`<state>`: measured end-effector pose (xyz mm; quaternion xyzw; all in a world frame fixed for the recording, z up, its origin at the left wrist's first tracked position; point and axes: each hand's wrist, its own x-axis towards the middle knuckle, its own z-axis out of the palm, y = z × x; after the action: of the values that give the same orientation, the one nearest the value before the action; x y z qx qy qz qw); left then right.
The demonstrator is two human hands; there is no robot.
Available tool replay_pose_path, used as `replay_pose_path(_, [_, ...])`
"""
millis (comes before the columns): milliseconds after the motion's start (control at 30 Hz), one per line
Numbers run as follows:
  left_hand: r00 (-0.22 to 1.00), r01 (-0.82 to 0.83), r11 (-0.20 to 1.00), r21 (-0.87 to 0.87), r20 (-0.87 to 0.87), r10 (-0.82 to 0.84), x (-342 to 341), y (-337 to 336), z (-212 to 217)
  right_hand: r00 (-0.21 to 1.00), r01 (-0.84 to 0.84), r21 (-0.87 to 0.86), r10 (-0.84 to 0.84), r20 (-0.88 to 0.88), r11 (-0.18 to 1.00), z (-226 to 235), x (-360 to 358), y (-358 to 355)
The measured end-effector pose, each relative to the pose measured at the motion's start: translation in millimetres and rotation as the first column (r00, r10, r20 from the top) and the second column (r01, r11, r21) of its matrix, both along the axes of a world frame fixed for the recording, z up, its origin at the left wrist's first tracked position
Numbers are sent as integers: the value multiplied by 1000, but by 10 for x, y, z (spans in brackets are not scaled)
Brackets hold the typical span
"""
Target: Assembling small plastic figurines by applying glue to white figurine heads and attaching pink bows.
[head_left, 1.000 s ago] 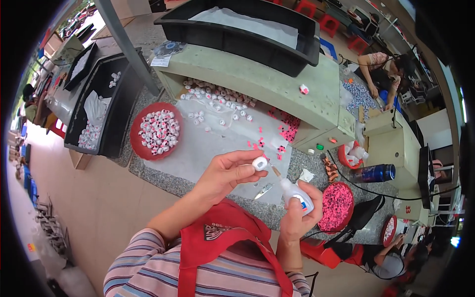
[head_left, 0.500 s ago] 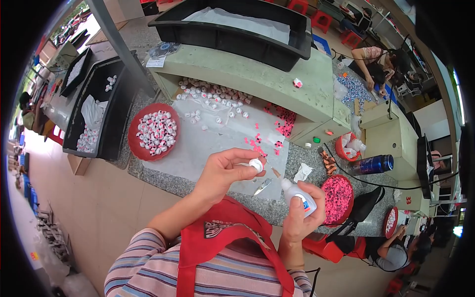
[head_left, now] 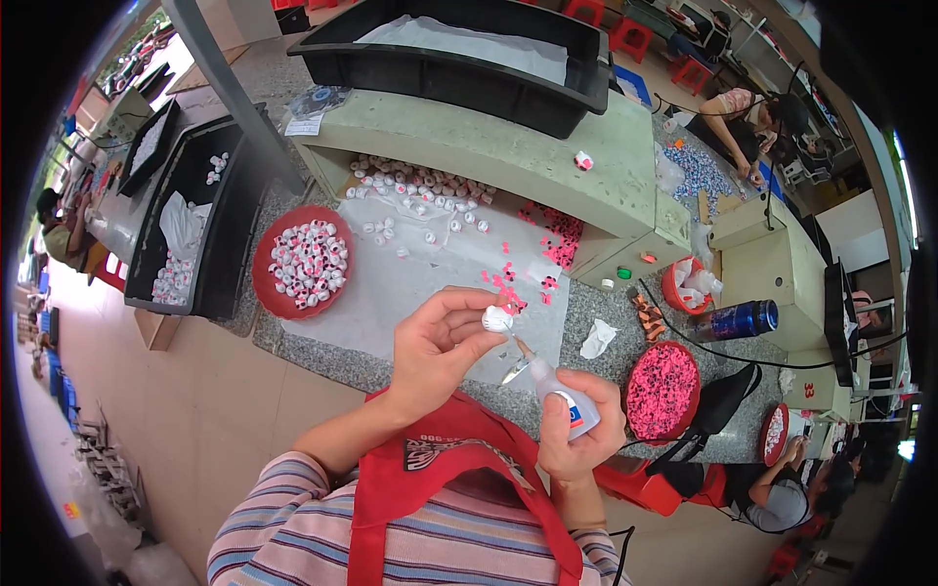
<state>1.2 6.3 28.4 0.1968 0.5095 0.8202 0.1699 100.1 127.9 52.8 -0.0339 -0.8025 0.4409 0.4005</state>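
White rounded piece (head_left: 495, 319), likely light, stiff and best held by its sides, sits pinched in your left fingers (head_left: 478, 345); your right fingers (head_left: 557, 416) wrap a squeeze bottle (head_left: 567, 393), nozzle (head_left: 528, 351) near it, above the tabletop (head_left: 322, 351).

Head-worn fisheye — facing down, close above

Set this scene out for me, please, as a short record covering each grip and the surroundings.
Left grip: pinches a small white piece
Right grip: holds a squeeze bottle, its nozzle toward the white piece
Contact: cannot tell whether nozzle and piece touch
Work surface: white sheet, with loose pink bits
Left side: red bowl of white-and-pink pieces
Right side: second red bowl of pink-and-black bits
Beyond: pale green shelf, black tray on top
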Motion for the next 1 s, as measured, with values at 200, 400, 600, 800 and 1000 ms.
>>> replay_pose_path(200, [1000, 5, 1000, -5, -12, -5, -4, 4, 14, 1000, -11, 6, 11, 11, 1000, -14, -21, 14])
replay_pose_path(400, [1000, 17, 1000, 14, -16, -16, -20, 8, 27, 998, -63, 31, 64, -10, 997, 45, -65, 8])
replay_pose_path(600, [998, -22, 1000, -19, -63, 21, -48, 3, 1, 995, -72, 23, 70, 65, 997, 61, -24, 37])
replay_pose_path(800, [993, 55, 998, 24, 100, -57, -96, -16, 39, 999, -40, 15, 40, 23, 999, 45, -32, 36])
replay_pose_path(1000, [958, 132, 988, 75, 246, -146, -129, -37, 13, 998, -56, 32, 56, -16, 998, 36, -47, 58])
